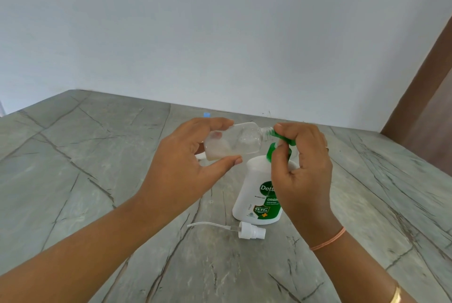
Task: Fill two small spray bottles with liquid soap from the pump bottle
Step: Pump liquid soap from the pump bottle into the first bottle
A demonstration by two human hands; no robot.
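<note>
Left hand (186,163) grips spray bottle (234,141); right hand (303,168) clasps pump bottle (252,195) head, partly hiding its label.

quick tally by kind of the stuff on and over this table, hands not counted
small clear bottle: 1
pump bottle: 1
loose spray top: 1
small blue bit: 1
total: 4
Not counted: a white bit behind the left hand, too hidden to name.
</note>
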